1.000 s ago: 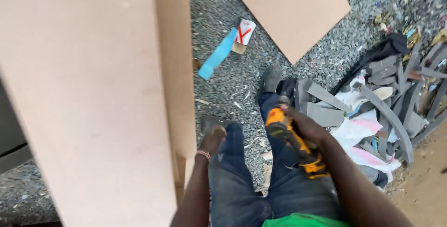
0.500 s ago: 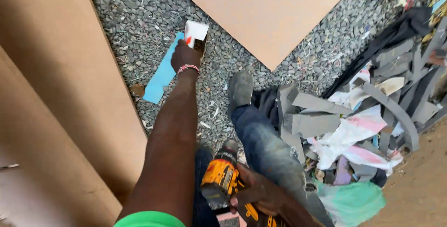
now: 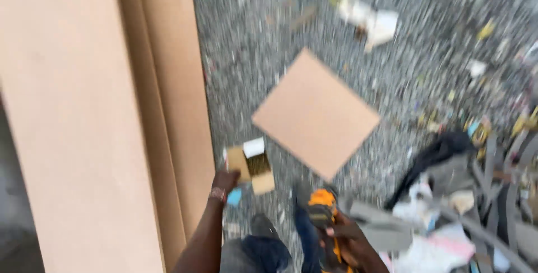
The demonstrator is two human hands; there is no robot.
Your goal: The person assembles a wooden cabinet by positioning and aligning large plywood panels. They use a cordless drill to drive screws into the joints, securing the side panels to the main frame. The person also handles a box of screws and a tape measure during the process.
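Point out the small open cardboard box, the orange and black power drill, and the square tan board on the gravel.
small open cardboard box (image 3: pixel 253 170), head view, its open top.
orange and black power drill (image 3: pixel 321 207), head view, orange body.
square tan board (image 3: pixel 315 113), head view, flat face.

Grey gravel ground (image 3: pixel 252 71), tall tan boards (image 3: pixel 84 110) left, scrap heap (image 3: pixel 476 217) right.

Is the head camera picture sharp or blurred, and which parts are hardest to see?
Head view: strong motion blur across the frame; the gravel ground is streaked. The left hand holding a small open box and the right hand on the orange drill are soft. The scrap pile is indistinct. Lighting is even daylight, without glare.
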